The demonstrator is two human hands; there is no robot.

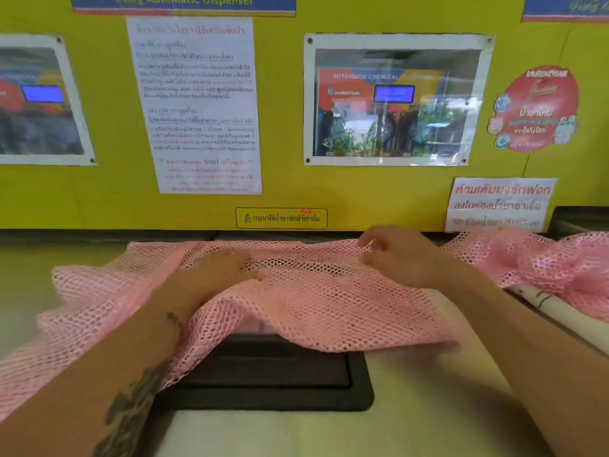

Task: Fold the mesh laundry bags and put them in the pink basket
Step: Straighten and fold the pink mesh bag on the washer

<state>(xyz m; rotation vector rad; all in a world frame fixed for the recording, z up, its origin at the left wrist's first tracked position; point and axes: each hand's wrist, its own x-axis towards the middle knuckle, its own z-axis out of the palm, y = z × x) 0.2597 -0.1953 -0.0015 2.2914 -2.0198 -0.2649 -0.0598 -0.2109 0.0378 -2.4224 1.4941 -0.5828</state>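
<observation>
Mid-fold: pink mesh laundry bag [296, 305] spread on washer top w/ black lid [280, 384]. My left hand [217, 268] presses flat, fingers spread; right hand [398, 258] pinches far edge. Next: prob fold over. Basket not in view.

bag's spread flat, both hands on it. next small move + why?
Probably fold it in half. The pink mesh bag lies spread over the black panel, unfolded. The left hand presses flat on it, and the right hand pinches its far edge. More pink mesh waits to the right. No pink basket is in view.
</observation>
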